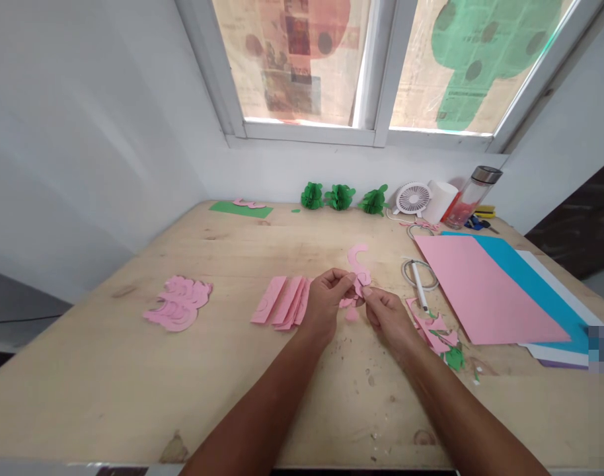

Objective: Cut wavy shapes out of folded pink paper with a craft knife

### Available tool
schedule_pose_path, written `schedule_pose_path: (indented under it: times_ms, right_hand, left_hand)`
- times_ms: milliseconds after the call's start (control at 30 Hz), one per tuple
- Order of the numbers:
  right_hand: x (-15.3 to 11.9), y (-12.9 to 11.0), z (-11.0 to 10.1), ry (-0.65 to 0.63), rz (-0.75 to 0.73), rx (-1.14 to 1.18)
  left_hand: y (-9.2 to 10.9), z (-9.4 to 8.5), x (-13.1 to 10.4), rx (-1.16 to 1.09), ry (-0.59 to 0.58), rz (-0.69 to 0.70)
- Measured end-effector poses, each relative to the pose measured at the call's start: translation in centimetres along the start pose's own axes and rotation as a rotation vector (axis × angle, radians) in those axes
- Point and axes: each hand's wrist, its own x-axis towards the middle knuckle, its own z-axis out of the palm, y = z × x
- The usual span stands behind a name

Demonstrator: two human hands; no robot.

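Both my hands pinch a pink paper cutout (362, 277) above the middle of the table. My left hand (334, 291) has thumb and fingers closed on its left side, and my right hand (384, 311) grips its lower right edge. A curved pink strip (356, 254) shows just beyond the cutout; whether it is joined to it I cannot tell. Small pink pieces lie under my hands, partly hidden. Left of my left hand lie several folded pink papers (282, 301) with drawn outlines. Farther left is a pile of pink scalloped cutouts (180, 303).
Pink and green scraps (438, 334) and a white pen (419, 285) lie to the right, beside coloured sheets (485, 291). Along the back stand green paper figures (339, 197), a small fan (413, 198) and a glass bottle (473, 198). A green strip (240, 210) lies back left.
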Motion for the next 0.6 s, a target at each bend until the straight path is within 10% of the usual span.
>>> schedule_pose_path:
  times_ms: [600]
  right_hand:
    - [-0.05, -0.06, -0.24, -0.015, -0.077, -0.124]
  left_hand:
    - [0.53, 0.26, -0.07, -0.165, -0.035, -0.093]
